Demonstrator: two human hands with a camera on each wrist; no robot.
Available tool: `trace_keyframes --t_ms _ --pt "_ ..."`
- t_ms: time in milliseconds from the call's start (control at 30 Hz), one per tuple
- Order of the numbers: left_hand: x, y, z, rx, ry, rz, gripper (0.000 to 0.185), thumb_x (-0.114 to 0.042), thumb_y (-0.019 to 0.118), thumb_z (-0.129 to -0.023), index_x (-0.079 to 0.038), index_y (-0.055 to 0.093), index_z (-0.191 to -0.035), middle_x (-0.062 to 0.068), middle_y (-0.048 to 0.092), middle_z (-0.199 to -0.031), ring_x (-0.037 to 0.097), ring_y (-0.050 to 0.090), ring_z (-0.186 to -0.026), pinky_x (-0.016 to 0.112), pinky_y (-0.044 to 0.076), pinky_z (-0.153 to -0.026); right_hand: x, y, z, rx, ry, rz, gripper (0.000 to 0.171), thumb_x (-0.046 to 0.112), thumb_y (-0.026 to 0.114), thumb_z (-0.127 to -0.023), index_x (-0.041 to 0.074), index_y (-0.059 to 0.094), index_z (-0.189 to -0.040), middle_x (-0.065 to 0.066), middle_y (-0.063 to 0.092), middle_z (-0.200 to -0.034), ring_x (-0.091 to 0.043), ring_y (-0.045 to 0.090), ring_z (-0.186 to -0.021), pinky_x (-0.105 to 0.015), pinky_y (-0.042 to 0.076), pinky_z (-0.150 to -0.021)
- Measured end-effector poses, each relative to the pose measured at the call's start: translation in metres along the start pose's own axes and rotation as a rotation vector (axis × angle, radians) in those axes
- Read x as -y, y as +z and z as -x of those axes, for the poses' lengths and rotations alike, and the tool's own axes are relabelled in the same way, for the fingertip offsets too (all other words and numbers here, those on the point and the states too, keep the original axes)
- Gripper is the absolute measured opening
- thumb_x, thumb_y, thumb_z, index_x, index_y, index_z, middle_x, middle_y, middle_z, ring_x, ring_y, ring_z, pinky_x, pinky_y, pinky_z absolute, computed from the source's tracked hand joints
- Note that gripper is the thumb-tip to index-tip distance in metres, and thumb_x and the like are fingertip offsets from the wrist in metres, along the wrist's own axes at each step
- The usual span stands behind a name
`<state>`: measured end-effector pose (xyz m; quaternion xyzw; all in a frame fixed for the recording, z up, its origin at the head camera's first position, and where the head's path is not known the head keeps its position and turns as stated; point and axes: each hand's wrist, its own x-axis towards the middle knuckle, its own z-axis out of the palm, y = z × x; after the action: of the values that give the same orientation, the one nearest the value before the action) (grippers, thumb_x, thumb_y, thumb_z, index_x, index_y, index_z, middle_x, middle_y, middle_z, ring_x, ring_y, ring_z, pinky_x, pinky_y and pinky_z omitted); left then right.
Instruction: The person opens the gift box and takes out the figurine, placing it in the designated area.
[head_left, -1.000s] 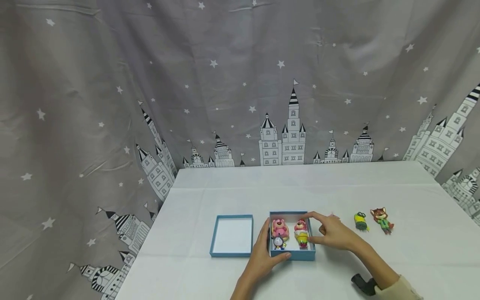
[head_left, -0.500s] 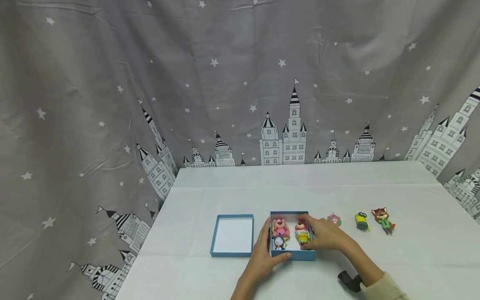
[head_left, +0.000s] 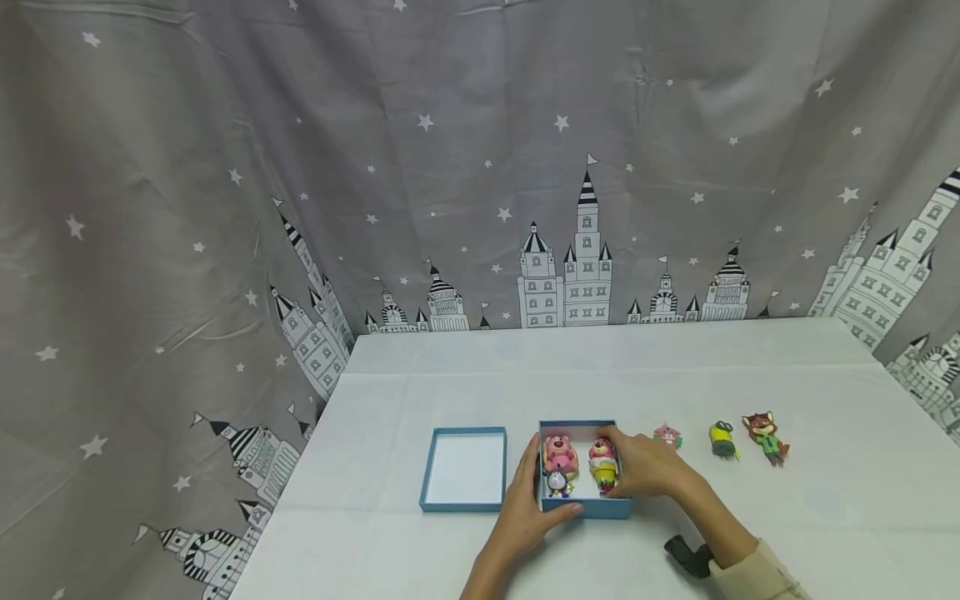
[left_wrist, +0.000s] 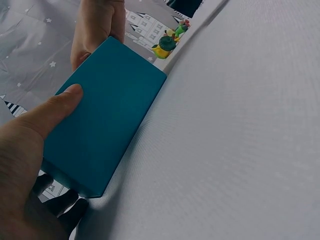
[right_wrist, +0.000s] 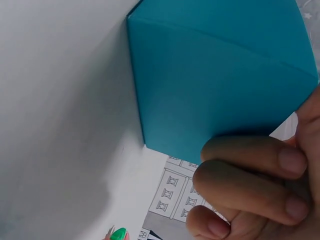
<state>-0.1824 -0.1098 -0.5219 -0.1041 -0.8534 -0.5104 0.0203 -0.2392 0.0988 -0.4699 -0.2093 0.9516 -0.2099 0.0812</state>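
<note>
A light-blue open box (head_left: pixel 585 508) with a white inside sits on the white table. My left hand (head_left: pixel 522 508) grips its near left corner, thumb on the front wall and fingers along the left side. Inside, a pink bear figurine (head_left: pixel 560 456) lies at the left with a small dark-and-white figurine (head_left: pixel 557 482) below it. At the right of the box lies a pink-headed figurine (head_left: pixel 603 467) with a yellow lower part. My right hand (head_left: pixel 648 467) reaches over the right wall and pinches this figurine between thumb and index finger; its other fingers curl outside the box (right_wrist: pixel 220 85).
Left of the box lies a matching shallow blue lid (head_left: pixel 465 469), white side up. To the right lie a pink star-like figurine (head_left: pixel 667 435), a yellow-and-green figurine (head_left: pixel 723 440) and a fox figurine (head_left: pixel 767 437). A grey curtain (head_left: pixel 450 167) hangs behind the table.
My right hand has moved a little left, further over the box's right wall, uncovering the pink star-like figurine. My left hand and the box have stayed in place.
</note>
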Motion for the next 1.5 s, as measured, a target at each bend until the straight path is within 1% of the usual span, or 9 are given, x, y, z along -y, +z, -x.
trace_keyframes --t_ms 233,367,467,833,1133,1333,1500 --pt "-0.001 0.0001 -0.0002 0.004 -0.009 0.013 0.107 -0.046 0.077 -0.07 -0.016 0.011 -0.149 0.012 0.02 -0.151 0.033 0.023 -0.135 0.051 0.023 -0.107 0.0026 0.0043 -0.0009 -0.041 0.013 -0.025 0.081 0.027 0.089 -0.052 0.005 0.051 -0.12 -0.01 0.064 -0.097 -0.027 0.062 -0.08 -0.044 0.053 -0.07" --pt "-0.0011 0.0 -0.0004 0.009 -0.007 0.019 0.107 -0.045 0.076 -0.07 -0.016 0.01 -0.149 0.012 0.019 -0.151 0.032 0.023 -0.135 0.051 0.023 -0.107 0.0029 0.0058 0.0001 -0.038 0.031 -0.047 0.076 0.022 0.089 -0.053 0.008 0.051 -0.118 -0.008 0.064 -0.094 -0.026 0.062 -0.078 -0.043 0.053 -0.067" --pt "-0.0008 -0.0003 -0.0004 0.011 -0.008 0.017 0.107 -0.046 0.076 -0.07 -0.016 0.01 -0.149 0.011 0.018 -0.151 0.031 0.022 -0.136 0.05 0.022 -0.107 0.0034 0.0053 0.0009 -0.033 0.039 -0.053 0.075 0.021 0.089 -0.054 0.008 0.051 -0.118 -0.009 0.064 -0.094 -0.026 0.062 -0.078 -0.044 0.053 -0.067" --pt "-0.0001 0.0013 -0.0008 0.009 -0.013 0.021 0.108 -0.045 0.077 -0.07 -0.016 0.01 -0.149 0.011 0.018 -0.152 0.031 0.021 -0.136 0.049 0.022 -0.108 0.005 0.0036 0.0017 -0.018 0.05 -0.024 0.079 0.025 0.089 -0.054 0.006 0.052 -0.12 -0.011 0.065 -0.097 -0.03 0.062 -0.083 -0.048 0.052 -0.071" --pt "0.0014 0.0022 -0.0007 0.001 -0.003 0.018 0.108 -0.046 0.077 -0.069 -0.017 0.01 -0.149 0.011 0.019 -0.151 0.031 0.022 -0.135 0.05 0.022 -0.107 0.0079 0.0043 0.0023 -0.028 0.07 0.008 0.076 0.025 0.089 -0.054 0.008 0.053 -0.119 -0.011 0.065 -0.092 -0.028 0.061 -0.077 -0.046 0.053 -0.066" --pt "0.0014 0.0013 -0.0002 0.002 -0.004 0.017 0.108 -0.045 0.077 -0.069 -0.016 0.011 -0.149 0.012 0.019 -0.151 0.032 0.022 -0.135 0.05 0.022 -0.107 0.0077 0.0049 0.0015 -0.028 0.054 0.027 0.074 0.026 0.089 -0.054 0.009 0.054 -0.118 -0.01 0.065 -0.092 -0.028 0.062 -0.077 -0.046 0.053 -0.067" --pt "0.001 0.0012 -0.0008 0.004 -0.006 0.017 0.108 -0.045 0.077 -0.069 -0.016 0.011 -0.149 0.012 0.019 -0.151 0.032 0.022 -0.135 0.05 0.022 -0.107 0.0058 0.005 0.0009 -0.036 0.04 0.016 0.074 0.027 0.089 -0.053 0.01 0.055 -0.117 -0.008 0.066 -0.092 -0.026 0.062 -0.075 -0.044 0.053 -0.067"
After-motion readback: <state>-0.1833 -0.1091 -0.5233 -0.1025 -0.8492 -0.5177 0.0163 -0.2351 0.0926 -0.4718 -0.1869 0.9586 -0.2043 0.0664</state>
